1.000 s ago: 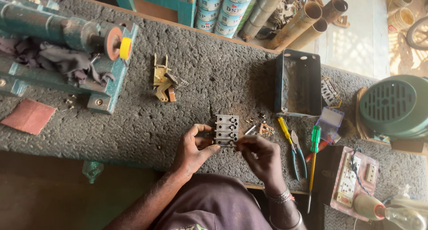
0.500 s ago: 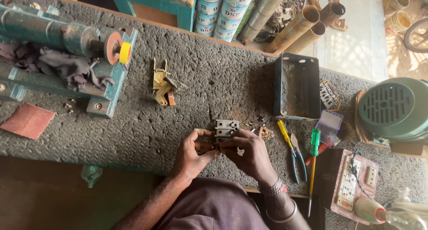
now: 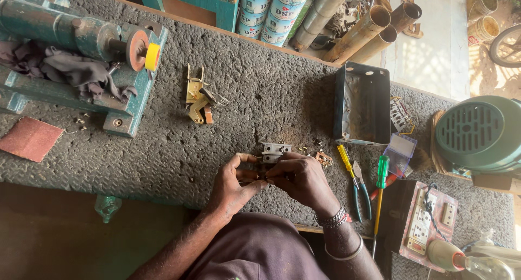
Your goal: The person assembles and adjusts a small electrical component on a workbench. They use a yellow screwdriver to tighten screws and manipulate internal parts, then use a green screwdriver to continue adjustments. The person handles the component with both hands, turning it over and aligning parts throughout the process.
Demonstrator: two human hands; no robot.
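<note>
Both hands meet at the front edge of a rough grey mat (image 3: pixel 260 101). My left hand (image 3: pixel 232 183) and my right hand (image 3: pixel 302 178) together grip a small grey metal switch part (image 3: pixel 274 149), tilted on edge so only its top strip shows above the fingers. The rest of the part is hidden by my fingers. Small loose screws and a brass piece (image 3: pixel 324 159) lie just right of it.
An open metal box (image 3: pixel 362 104) stands behind, with pliers (image 3: pixel 360 186) and two screwdrivers (image 3: pixel 381 178) to the right. A brass mechanism (image 3: pixel 198 95) lies mid-mat. A teal machine (image 3: pixel 76 41) is at left, a green motor (image 3: pixel 480 132) at right, a socket board (image 3: pixel 426 220) near the front.
The metal part was lying flat with its face up; my hands have closed around it and tipped it onto its edge, drawing it slightly nearer to me.
</note>
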